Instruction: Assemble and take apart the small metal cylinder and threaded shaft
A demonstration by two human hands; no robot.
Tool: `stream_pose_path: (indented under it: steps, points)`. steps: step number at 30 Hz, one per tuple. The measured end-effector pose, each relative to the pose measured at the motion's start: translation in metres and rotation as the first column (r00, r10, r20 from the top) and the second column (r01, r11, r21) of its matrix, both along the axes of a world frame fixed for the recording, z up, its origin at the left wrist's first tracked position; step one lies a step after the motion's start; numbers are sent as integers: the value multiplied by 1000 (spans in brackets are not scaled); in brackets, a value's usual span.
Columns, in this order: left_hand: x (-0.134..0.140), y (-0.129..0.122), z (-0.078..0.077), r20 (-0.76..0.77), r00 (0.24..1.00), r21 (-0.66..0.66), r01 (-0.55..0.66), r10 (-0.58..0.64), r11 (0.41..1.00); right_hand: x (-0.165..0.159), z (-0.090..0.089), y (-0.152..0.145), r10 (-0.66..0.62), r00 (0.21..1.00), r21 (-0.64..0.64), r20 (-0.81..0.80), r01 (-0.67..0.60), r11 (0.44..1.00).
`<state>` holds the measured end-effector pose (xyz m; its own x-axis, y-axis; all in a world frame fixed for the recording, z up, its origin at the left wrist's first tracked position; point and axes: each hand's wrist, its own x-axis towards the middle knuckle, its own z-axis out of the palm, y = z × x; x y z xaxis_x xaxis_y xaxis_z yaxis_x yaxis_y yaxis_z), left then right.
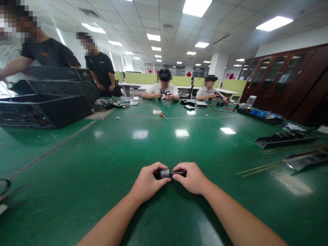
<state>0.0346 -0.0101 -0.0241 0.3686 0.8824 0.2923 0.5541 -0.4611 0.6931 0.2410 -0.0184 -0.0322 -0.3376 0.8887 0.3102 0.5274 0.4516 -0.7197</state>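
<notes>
Between the fingers of my left hand (150,180) is a short grey metal cylinder (165,173) with a darker end tucked into the palm side. My right hand (191,178) pinches a thin dark ridged shaft (176,173) that lies in line with the cylinder. The two pieces meet or nearly meet between my fingertips; I cannot tell whether they are joined. Both hands are just over the green table (123,150), close to its near side.
An orange screwdriver (163,116) lies farther off. Black computer cases (43,109) are stacked at left. Thin brass-coloured rods (276,164) and black trays (284,139) lie at right. Two people sit across the table holding tools; two others stand at the left.
</notes>
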Motion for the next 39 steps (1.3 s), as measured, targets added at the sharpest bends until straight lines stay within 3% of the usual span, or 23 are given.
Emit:
stream_pose_path:
  steps: [39]
  points:
    - [-1,2,-2,50,997,-37,-49,51,998,6,2,1,-27,1000,12,-7,27,1000]
